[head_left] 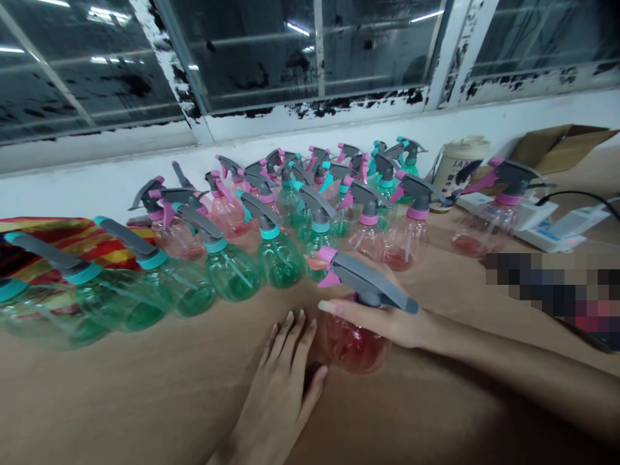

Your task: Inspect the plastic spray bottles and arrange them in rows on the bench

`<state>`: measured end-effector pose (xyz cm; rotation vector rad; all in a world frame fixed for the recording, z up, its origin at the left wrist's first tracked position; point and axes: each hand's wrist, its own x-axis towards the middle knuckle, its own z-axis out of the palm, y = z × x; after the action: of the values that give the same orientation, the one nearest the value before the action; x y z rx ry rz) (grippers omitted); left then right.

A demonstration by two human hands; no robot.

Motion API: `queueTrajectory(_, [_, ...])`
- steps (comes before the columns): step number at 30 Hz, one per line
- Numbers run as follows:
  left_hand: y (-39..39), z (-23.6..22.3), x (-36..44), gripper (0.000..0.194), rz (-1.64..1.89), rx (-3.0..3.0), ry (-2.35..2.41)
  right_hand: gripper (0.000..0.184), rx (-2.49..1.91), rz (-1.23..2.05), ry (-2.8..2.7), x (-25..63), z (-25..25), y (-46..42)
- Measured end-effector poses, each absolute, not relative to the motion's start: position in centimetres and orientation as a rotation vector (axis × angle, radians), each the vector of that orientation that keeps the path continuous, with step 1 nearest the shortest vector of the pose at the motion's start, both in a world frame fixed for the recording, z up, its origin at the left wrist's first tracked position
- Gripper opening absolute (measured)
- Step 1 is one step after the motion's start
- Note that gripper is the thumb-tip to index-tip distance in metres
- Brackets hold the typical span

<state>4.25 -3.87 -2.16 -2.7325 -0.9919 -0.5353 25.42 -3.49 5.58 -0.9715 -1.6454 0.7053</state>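
My right hand is wrapped round the neck of a pink spray bottle, which has a grey and pink trigger head pointing left. The bottle's base appears to be on the table, and its clear pink body looks dark red low down. Flat on the wooden table, just left of this bottle, lies my left hand, fingers stretched out and holding nothing. Beyond both hands, a row of green spray bottles with turquoise collars runs off to the left. A pink spray bottle stands behind my right hand.
Many more green and pink bottles crowd toward the wall. A striped red and yellow cloth lies behind the left row. To the right are a printed cup, a cardboard box, white power strips with a black cable, and a pixelated patch.
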Motion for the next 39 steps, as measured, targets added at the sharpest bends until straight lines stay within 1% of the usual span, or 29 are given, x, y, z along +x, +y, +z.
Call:
queueTrajectory(5, [-3.8,-2.2,4.3,0.051,-0.490,-2.749,-0.986,0.020,-1.012,0.655,-1.656,25.4,5.5,-3.6])
queueTrajectory(9, [-3.8,-2.1,4.3,0.053,-0.469,-2.757,-0.988,0.014,-1.008,0.632,-1.694,25.5,5.4,-3.6])
queueTrajectory(15, [-3.9,-2.1,4.2,0.052,-0.482,-2.739,-0.997,0.019,-1.036,0.637,-1.702,25.4,6.0,-3.6])
queueTrajectory(19, [-3.9,-2.1,4.2,0.052,-0.483,-2.742,-0.992,0.019,-1.032,0.667,-1.706,25.3,6.4,-3.6])
queueTrajectory(27, [-3.8,-2.1,4.1,0.052,-0.477,-2.750,-0.995,0.030,-1.040,0.593,-1.709,25.4,6.5,-3.7])
queueTrajectory(33, [-3.9,-2.1,4.2,0.051,-0.487,-2.716,-0.973,0.022,-1.025,0.651,-1.706,25.4,6.1,-3.4])
queueTrajectory(37, [-3.9,-2.0,4.2,0.051,-0.471,-2.716,-0.963,0.033,-1.025,0.678,-1.665,25.4,5.6,-3.3])
queueTrajectory(39, [-3.9,-2.1,4.2,0.052,-0.467,-2.720,-0.974,0.032,-1.012,0.643,-1.654,25.3,5.5,-3.4])
